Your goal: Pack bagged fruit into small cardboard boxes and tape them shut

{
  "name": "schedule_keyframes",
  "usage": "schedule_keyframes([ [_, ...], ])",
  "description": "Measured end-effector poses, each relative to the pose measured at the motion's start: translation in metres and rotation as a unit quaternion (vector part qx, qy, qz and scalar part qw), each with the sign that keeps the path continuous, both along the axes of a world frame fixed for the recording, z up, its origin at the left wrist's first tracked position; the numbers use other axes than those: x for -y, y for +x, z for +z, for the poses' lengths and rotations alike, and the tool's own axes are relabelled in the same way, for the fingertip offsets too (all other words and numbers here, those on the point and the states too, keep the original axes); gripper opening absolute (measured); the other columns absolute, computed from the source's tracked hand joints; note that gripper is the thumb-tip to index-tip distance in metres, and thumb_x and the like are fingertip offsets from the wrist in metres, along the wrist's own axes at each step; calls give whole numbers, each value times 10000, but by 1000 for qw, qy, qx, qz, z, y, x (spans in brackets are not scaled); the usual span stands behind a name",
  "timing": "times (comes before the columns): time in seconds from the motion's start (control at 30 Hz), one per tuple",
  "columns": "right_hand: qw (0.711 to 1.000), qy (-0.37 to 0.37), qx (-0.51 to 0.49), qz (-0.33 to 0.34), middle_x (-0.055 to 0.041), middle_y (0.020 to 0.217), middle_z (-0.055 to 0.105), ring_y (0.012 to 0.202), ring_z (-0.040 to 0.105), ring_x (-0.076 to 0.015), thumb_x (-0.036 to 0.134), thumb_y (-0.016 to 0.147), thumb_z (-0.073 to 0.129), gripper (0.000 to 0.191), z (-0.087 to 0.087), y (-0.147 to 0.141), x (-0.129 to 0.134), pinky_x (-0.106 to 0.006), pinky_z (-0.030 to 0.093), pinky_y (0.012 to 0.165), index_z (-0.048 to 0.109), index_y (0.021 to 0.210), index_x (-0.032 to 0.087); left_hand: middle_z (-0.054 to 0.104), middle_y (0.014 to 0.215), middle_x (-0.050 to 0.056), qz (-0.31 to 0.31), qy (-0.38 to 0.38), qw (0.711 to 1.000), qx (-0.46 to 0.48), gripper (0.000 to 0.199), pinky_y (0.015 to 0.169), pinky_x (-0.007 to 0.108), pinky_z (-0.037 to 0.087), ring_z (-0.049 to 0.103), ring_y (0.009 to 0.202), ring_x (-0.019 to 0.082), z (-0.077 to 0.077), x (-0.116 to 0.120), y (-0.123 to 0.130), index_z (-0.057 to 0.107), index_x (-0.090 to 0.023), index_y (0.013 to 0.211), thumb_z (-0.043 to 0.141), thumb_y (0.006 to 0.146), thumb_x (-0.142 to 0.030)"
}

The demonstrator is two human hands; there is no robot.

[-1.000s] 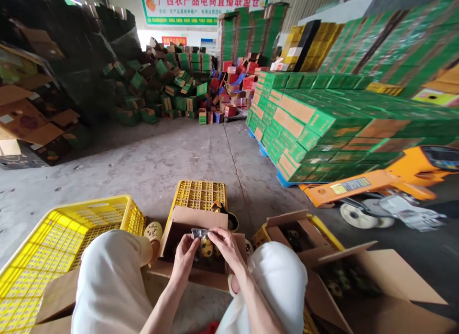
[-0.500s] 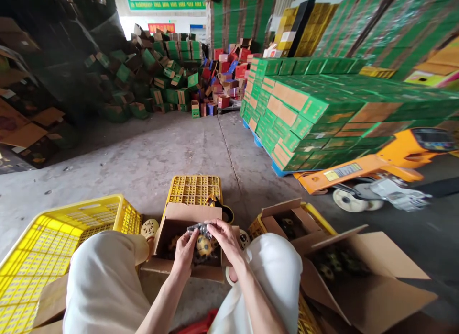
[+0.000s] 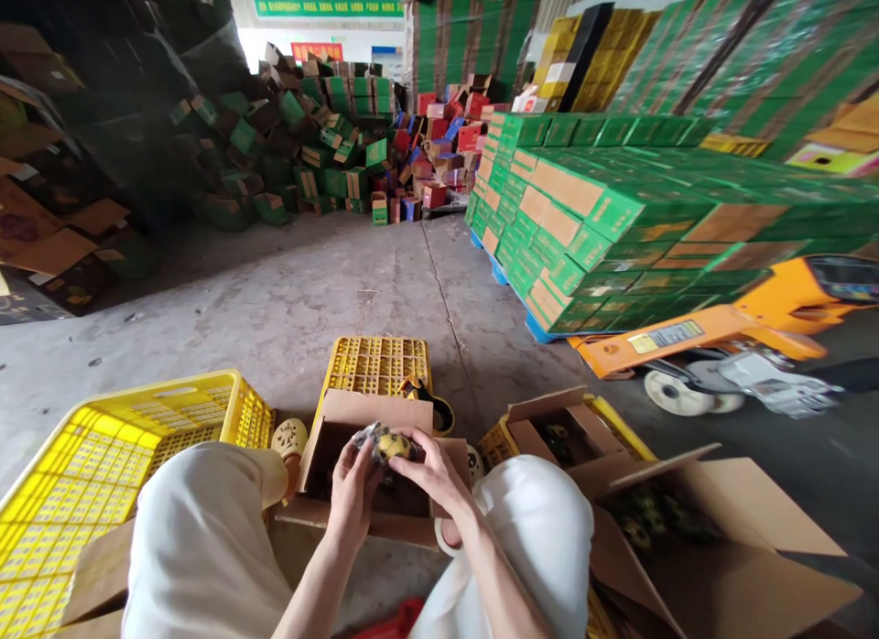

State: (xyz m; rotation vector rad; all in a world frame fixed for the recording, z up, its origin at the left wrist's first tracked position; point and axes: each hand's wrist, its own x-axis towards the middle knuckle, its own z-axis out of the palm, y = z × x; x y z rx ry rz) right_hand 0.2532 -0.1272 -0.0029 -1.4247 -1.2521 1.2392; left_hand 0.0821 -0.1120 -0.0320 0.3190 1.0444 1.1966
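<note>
Over an open cardboard box [image 3: 374,401] between my knees, both hands hold a round yellow thing with dark patches [image 3: 394,447], partly in clear and dark plastic wrapping [image 3: 372,432]. Its exact kind does not show. My left hand [image 3: 352,488] is closed on the wrapping at its left side. My right hand [image 3: 434,471] curls over the right side, fingers on top and thumb in front. The box's inside lies in shadow, largely hidden by my hands.
A yellow crate [image 3: 233,410] stands at left; an upturned yellow crate [image 3: 376,360] lies behind the box. At right are two open cartons, a nearer one [image 3: 762,566] and a farther one [image 3: 549,406], holding dark-and-yellow things. Beyond stand an orange pallet jack [image 3: 687,332] and stacked green boxes [image 3: 591,209].
The round yellow thing, earlier lower between my hands by the box, is now raised and held between them with the plastic. My right hand has shifted down around it. The view has turned slightly left.
</note>
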Motion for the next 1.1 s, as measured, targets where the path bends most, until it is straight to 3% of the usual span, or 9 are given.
schedule_keyframes([
  [0.13,994,89,66,-14,-36,1309,748,1269,689,-269,232,841,755,420,-2,1,-3,-412,511,1156,756,1254,308,769,1400,167,-93,-48,994,37,590,1035,441,632,746,1300,353,1,3,-7,801,-241,1249,918,820,-629],
  [0.23,989,123,80,27,-53,1293,726,1292,677,-269,153,807,712,425,-3,-3,-4,-418,492,1186,780,1204,289,805,1292,173,-115,-47,991,50,656,984,444,651,795,1172,348,2,3,-8,802,-196,1215,901,803,-697],
  [0.37,993,88,20,78,-50,1450,721,1459,606,-274,132,797,673,577,0,-5,-2,-444,406,1293,771,1337,310,833,1072,94,-40,-67,996,37,427,849,337,666,818,861,207,-2,4,-6,758,-195,1118,974,814,-404],
  [0.43,996,47,-21,79,-26,1571,677,1576,507,-269,150,808,659,682,1,-4,-2,-472,340,1347,716,1462,339,832,1066,74,-17,-73,996,48,352,844,302,663,810,833,171,-3,5,-6,748,-195,1090,958,813,-251],
  [0.53,996,-5,-82,34,6,1701,565,1639,433,-264,264,867,680,701,-1,-1,-3,-487,356,1347,641,1558,372,829,1080,64,5,-49,997,53,320,849,299,667,812,871,176,-3,5,-6,748,-199,1065,942,810,-217],
  [0.67,985,-66,-144,-65,-69,1532,716,1384,696,-323,620,986,644,523,-1,-2,-2,-457,644,1039,750,1414,338,819,1068,43,15,-2,999,41,389,863,299,664,798,912,180,0,6,-7,752,-203,1031,994,734,-271],
  [0.77,987,-90,-105,-86,-91,1232,830,1123,780,-339,719,901,738,505,1,-4,-1,-406,673,832,843,1134,284,819,1067,43,-1,6,1000,29,429,854,306,660,795,929,195,2,9,-6,757,-203,1031,1006,699,-311],
  [0.9,991,-53,-37,-116,-50,1054,829,1061,757,-314,673,825,818,423,4,-3,-2,-395,621,935,810,939,266,824,1084,45,-12,-3,1000,22,451,821,312,659,801,951,216,1,11,-6,773,-214,1063,1008,701,-344],
  [1.1,985,-35,-22,-165,-61,1164,825,1138,740,-318,655,858,778,438,7,0,0,-412,591,1021,810,1074,275,831,1115,86,-2,-25,999,31,354,861,343,684,812,948,213,-6,10,-7,806,-197,1085,969,802,-334],
])
